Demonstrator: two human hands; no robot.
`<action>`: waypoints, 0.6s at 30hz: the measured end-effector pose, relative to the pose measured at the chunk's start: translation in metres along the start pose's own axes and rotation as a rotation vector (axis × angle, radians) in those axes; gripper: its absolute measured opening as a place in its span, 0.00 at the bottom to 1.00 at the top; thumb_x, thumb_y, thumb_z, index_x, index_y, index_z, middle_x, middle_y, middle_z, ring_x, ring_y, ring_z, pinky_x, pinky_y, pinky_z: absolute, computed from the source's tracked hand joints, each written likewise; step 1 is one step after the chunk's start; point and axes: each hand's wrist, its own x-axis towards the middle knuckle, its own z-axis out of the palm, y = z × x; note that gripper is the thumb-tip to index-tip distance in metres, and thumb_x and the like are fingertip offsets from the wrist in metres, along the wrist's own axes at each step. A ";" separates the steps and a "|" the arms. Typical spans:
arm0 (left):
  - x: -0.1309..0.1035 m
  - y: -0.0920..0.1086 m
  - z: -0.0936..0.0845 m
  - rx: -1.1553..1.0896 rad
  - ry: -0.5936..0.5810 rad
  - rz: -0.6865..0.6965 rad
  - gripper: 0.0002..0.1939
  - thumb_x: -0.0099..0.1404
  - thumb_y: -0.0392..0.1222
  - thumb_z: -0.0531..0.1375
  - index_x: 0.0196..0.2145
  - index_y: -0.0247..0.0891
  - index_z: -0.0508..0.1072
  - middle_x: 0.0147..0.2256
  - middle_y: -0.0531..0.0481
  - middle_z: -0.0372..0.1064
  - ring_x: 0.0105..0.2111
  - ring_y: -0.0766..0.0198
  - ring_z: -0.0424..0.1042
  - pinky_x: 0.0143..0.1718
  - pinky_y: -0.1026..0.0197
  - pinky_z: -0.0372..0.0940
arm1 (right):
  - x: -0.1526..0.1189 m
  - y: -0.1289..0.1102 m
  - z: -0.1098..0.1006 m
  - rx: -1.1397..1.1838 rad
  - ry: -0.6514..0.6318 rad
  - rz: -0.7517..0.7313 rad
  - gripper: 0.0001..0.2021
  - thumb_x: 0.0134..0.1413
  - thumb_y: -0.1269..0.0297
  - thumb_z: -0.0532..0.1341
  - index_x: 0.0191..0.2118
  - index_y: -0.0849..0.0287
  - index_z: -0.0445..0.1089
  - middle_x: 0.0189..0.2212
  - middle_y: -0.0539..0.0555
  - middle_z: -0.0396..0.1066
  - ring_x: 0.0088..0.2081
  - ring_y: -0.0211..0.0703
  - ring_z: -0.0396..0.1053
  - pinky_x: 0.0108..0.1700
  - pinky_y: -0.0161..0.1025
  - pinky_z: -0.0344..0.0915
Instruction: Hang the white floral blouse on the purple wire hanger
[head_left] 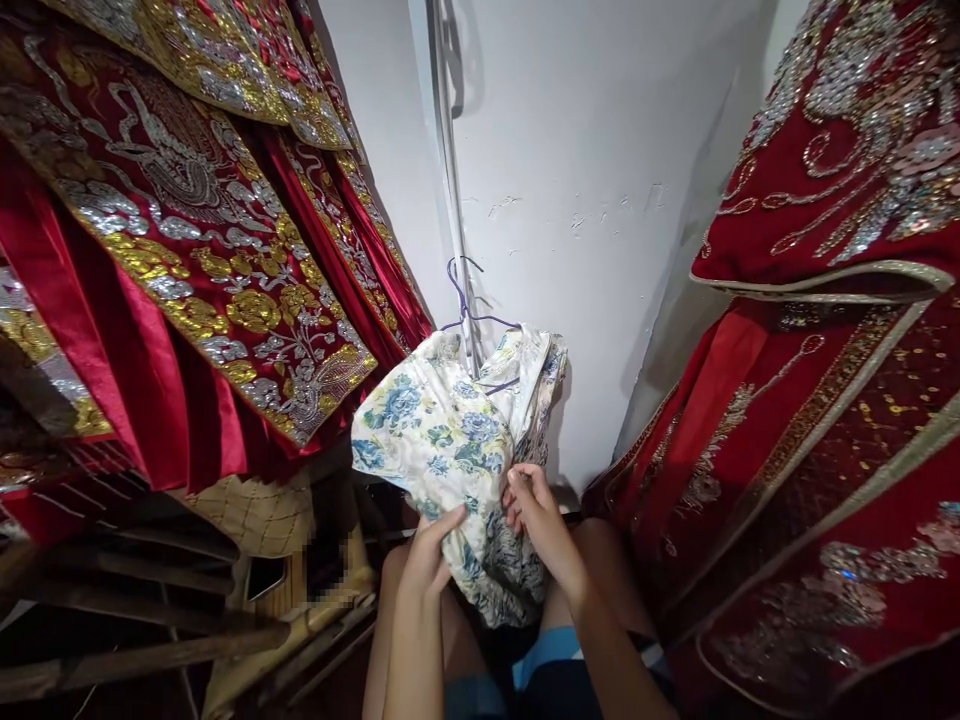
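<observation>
A white floral garment (442,420) with blue and green flowers hangs on a thin purple hanger (463,300) in the middle of the view. The hanger's hook is beside a pale upright pole (452,190). My left hand (435,545) grips the garment's lower left part, its thumb on top and its other fingers behind the cloth. My right hand (534,505) is at the garment's right side, with fingers curled together at the cloth; what they pinch is too small to make out. The garment's lower end hangs between my knees.
Red garments with gold and silver embroidery (255,310) hang at the left. More red beaded garments (825,400) hang at the right. A pale wall (585,150) stands behind the pole. At the lower left are a bamboo-like frame (150,655) and a dark phone-like object (266,577).
</observation>
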 end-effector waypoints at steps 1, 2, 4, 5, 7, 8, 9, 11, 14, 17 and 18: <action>-0.001 0.002 0.002 -0.020 0.020 -0.041 0.36 0.46 0.44 0.74 0.54 0.38 0.73 0.40 0.43 0.79 0.47 0.44 0.77 0.49 0.48 0.72 | 0.004 0.000 0.002 0.000 0.018 0.009 0.22 0.57 0.41 0.60 0.45 0.54 0.63 0.22 0.45 0.65 0.19 0.39 0.62 0.20 0.35 0.57; -0.003 0.004 0.005 -0.038 0.039 -0.074 0.37 0.45 0.43 0.74 0.55 0.39 0.72 0.41 0.43 0.79 0.47 0.45 0.77 0.50 0.48 0.72 | 0.007 0.000 0.003 -0.001 0.032 0.007 0.22 0.56 0.41 0.60 0.44 0.54 0.63 0.20 0.45 0.64 0.18 0.39 0.61 0.19 0.36 0.56; -0.007 0.007 0.010 -0.075 0.048 -0.108 0.38 0.45 0.42 0.73 0.55 0.41 0.71 0.43 0.43 0.79 0.49 0.45 0.76 0.53 0.48 0.71 | 0.010 -0.005 0.005 -0.005 0.021 -0.034 0.20 0.55 0.42 0.61 0.40 0.54 0.65 0.20 0.45 0.64 0.19 0.39 0.61 0.20 0.36 0.57; -0.009 0.008 0.012 -0.097 0.042 -0.116 0.38 0.44 0.42 0.73 0.55 0.41 0.72 0.43 0.43 0.79 0.50 0.45 0.76 0.53 0.47 0.70 | 0.009 -0.008 0.006 -0.003 -0.008 -0.063 0.18 0.55 0.43 0.61 0.38 0.54 0.66 0.21 0.46 0.65 0.20 0.39 0.61 0.21 0.36 0.58; -0.012 0.010 0.011 -0.128 0.030 -0.121 0.38 0.43 0.41 0.73 0.54 0.41 0.72 0.44 0.43 0.78 0.50 0.44 0.76 0.54 0.47 0.70 | 0.007 -0.015 0.008 0.015 -0.075 -0.093 0.17 0.56 0.45 0.61 0.35 0.54 0.67 0.22 0.47 0.65 0.22 0.39 0.61 0.23 0.36 0.57; -0.013 0.010 0.010 -0.129 0.022 -0.124 0.38 0.43 0.41 0.73 0.53 0.40 0.73 0.44 0.43 0.78 0.51 0.43 0.75 0.54 0.47 0.70 | 0.005 -0.018 0.009 0.027 -0.101 -0.085 0.16 0.56 0.45 0.61 0.33 0.54 0.67 0.21 0.47 0.64 0.21 0.38 0.59 0.22 0.35 0.56; -0.013 0.009 0.008 -0.121 0.016 -0.126 0.37 0.42 0.41 0.73 0.53 0.40 0.73 0.44 0.43 0.78 0.51 0.43 0.75 0.54 0.46 0.70 | 0.004 -0.020 0.010 0.035 -0.117 -0.066 0.17 0.56 0.46 0.61 0.32 0.55 0.66 0.20 0.46 0.62 0.20 0.37 0.57 0.22 0.35 0.54; -0.010 0.007 0.004 -0.091 0.029 -0.128 0.36 0.43 0.41 0.73 0.52 0.39 0.73 0.44 0.43 0.78 0.51 0.43 0.75 0.54 0.46 0.70 | 0.001 -0.023 0.010 0.037 -0.129 -0.022 0.17 0.54 0.46 0.62 0.28 0.55 0.65 0.17 0.45 0.59 0.19 0.36 0.55 0.21 0.34 0.52; 0.000 -0.001 -0.001 -0.056 0.135 -0.059 0.33 0.48 0.44 0.72 0.52 0.41 0.72 0.47 0.42 0.76 0.54 0.45 0.73 0.56 0.47 0.68 | -0.002 -0.022 0.006 0.015 -0.115 -0.006 0.17 0.51 0.49 0.62 0.24 0.56 0.61 0.14 0.44 0.58 0.18 0.35 0.54 0.21 0.33 0.51; 0.008 -0.011 -0.004 0.085 0.380 0.255 0.28 0.60 0.49 0.66 0.56 0.42 0.67 0.55 0.41 0.69 0.60 0.48 0.67 0.60 0.48 0.63 | -0.005 -0.018 -0.005 -0.041 -0.075 -0.032 0.15 0.52 0.54 0.61 0.23 0.56 0.62 0.12 0.44 0.57 0.17 0.34 0.52 0.21 0.33 0.49; 0.008 -0.014 -0.004 0.169 0.477 0.412 0.28 0.62 0.49 0.64 0.58 0.42 0.65 0.58 0.40 0.66 0.62 0.49 0.64 0.62 0.48 0.60 | -0.007 -0.017 -0.008 -0.070 -0.067 -0.046 0.14 0.53 0.56 0.61 0.23 0.57 0.63 0.12 0.44 0.58 0.17 0.34 0.52 0.21 0.33 0.49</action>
